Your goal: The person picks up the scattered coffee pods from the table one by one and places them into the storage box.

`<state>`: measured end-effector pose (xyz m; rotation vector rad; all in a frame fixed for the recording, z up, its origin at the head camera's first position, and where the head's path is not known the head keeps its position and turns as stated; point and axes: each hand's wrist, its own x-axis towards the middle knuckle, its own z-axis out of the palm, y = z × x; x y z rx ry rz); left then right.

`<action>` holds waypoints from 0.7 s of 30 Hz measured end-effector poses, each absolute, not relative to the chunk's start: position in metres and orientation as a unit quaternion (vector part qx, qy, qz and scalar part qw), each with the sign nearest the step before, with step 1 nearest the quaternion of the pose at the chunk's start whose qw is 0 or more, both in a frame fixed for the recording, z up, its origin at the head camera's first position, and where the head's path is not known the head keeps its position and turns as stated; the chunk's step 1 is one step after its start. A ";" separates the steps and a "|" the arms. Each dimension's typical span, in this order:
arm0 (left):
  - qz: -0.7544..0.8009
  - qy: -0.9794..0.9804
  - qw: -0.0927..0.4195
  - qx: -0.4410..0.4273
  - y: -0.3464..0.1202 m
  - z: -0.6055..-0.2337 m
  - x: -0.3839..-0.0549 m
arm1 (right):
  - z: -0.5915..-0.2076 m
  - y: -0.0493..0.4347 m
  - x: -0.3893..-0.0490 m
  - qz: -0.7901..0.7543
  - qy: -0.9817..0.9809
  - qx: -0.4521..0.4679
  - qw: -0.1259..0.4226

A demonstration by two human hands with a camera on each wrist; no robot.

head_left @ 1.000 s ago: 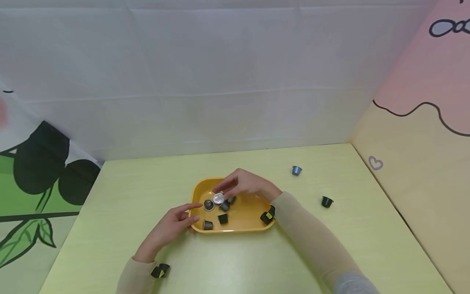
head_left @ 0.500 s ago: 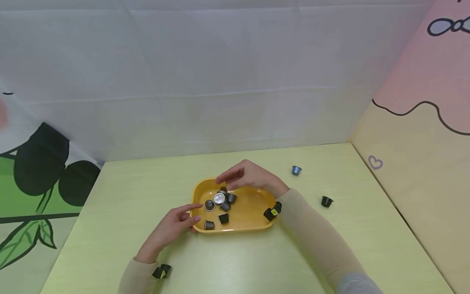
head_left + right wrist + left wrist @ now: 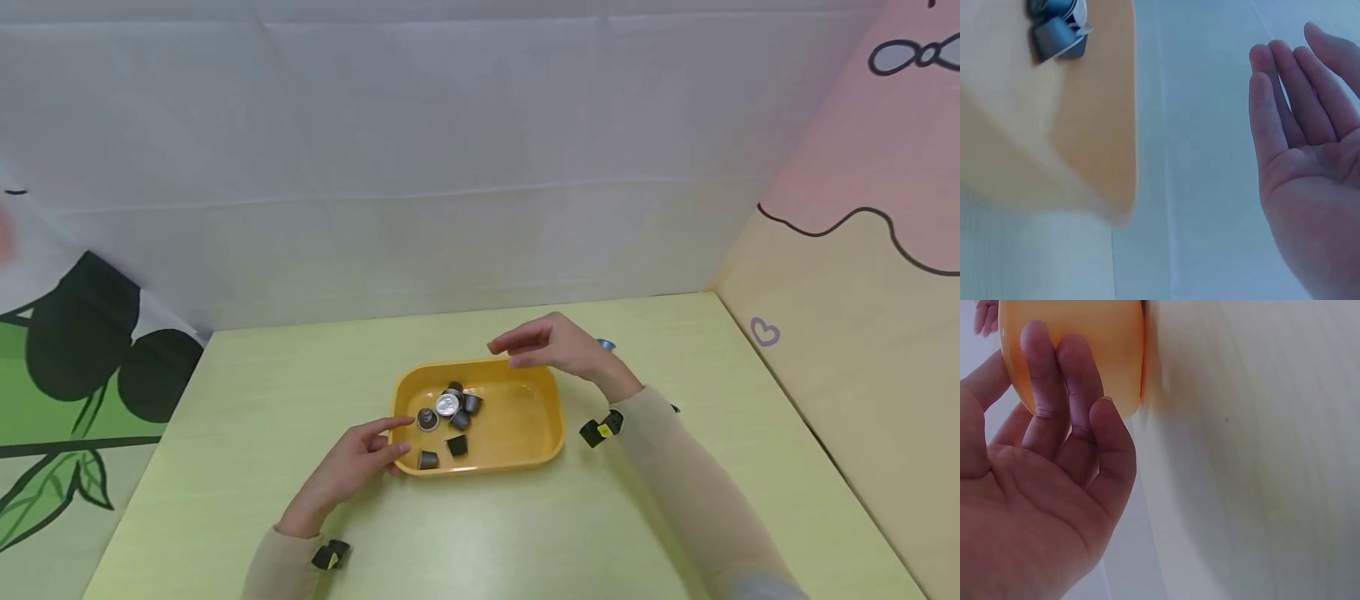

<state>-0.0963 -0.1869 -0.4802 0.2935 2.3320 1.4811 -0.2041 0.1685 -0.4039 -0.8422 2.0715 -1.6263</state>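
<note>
My left hand (image 3: 351, 462) grips the left end of a yellow tray (image 3: 517, 462); thumb and index reach over the rim, and in the left wrist view the other fingers (image 3: 1082, 381) lie against the outer wall. Several coffee capsules sit toward the tray's left half: one shows its silver foil lid (image 3: 447, 405), with grey capsules (image 3: 472, 403) close around it, a black capsule (image 3: 457, 446) nearer the front, and another grey capsule (image 3: 428, 460) on its side. Over the tray's back right corner hovers my right hand (image 3: 562, 346), fingers extended, holding nothing in the right wrist view.
A blue capsule (image 3: 606, 343) stands on the pale green table (image 3: 315, 358) behind my right hand, partly hidden. Just a sliver of a black capsule (image 3: 676, 408) shows past the right forearm. White cloth (image 3: 375, 250) closes the back, and printed panels flank both sides.
My right hand has lifted away from the capsules and moved right to the tray's back right corner, uncovering a dark capsule behind the silver-lidded one. My left hand stays on the tray.
</note>
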 end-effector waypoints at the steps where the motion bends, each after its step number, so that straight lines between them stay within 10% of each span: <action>1: 0.525 0.825 0.180 0.104 -0.187 -0.480 -0.096 | -0.404 0.173 -0.203 -0.578 0.740 -0.290 0.183; 21: 0.521 0.829 0.181 0.096 -0.188 -0.478 -0.095 | -0.437 0.291 -0.172 -0.582 0.787 -0.167 0.119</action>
